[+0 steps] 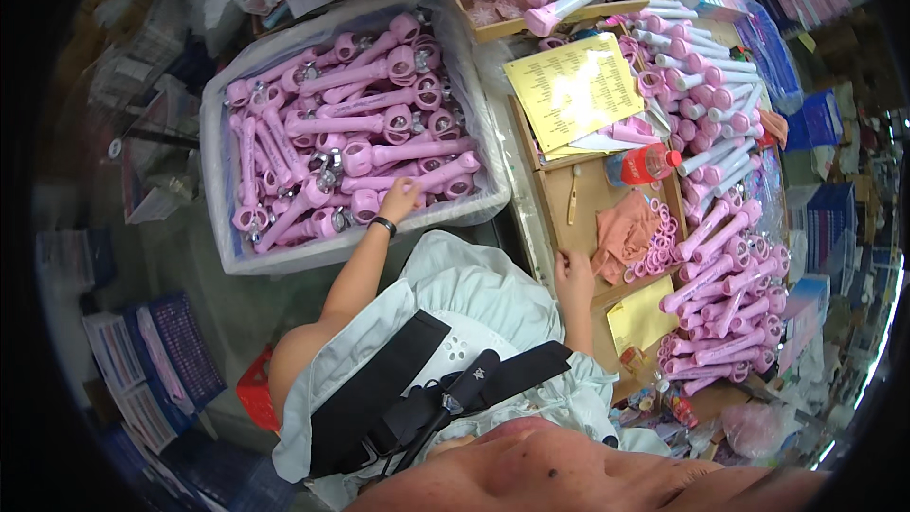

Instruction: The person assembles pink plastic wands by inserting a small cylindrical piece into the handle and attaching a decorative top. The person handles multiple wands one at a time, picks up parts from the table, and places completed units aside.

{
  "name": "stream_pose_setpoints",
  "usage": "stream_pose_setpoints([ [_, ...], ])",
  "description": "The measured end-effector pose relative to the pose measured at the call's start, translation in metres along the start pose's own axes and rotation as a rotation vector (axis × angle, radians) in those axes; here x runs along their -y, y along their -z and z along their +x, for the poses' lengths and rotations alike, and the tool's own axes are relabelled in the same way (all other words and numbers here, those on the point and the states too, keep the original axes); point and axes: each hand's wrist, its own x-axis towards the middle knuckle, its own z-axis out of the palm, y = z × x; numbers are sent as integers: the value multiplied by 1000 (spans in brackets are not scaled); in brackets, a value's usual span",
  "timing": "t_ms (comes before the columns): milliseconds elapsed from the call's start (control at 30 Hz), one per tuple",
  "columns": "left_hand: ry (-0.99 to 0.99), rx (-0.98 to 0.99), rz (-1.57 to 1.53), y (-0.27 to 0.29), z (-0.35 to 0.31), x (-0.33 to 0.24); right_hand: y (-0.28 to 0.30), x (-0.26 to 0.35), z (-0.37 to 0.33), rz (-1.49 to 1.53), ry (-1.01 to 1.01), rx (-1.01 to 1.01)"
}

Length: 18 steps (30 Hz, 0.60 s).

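Observation:
My left hand [401, 201], with a black band at the wrist, reaches over the near side of a large white-lined bin [220, 218]. Its fingers close around the end of a pink plastic handle [447, 173], one of many heaped there. These pieces have long shafts and round, open heads, some with shiny silver parts. At the worktable's edge, my right hand [573, 275] is curled beside a crumpled orange-brown cloth [626, 232]; whatever its fingers may hold is hidden. Small pink rings [662, 245] lie next to the cloth.
A shallow cardboard tray [555, 199] holds a thin yellowish tool [573, 194] and a red-capped bottle [649, 164]. Behind lies a yellow printed sheet [576, 90]. Pink-and-white handles [706, 85] and all-pink ones [725, 308] are piled along the right side.

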Motion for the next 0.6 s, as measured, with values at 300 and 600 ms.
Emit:
stream_pose_setpoints([
  [300,631,-216,-971,-73,119,53,-6,19,20,-20,6,98],
  [600,180,-279,-1340,-35,-8,-61,23,-79,6,27,-399,-259],
])
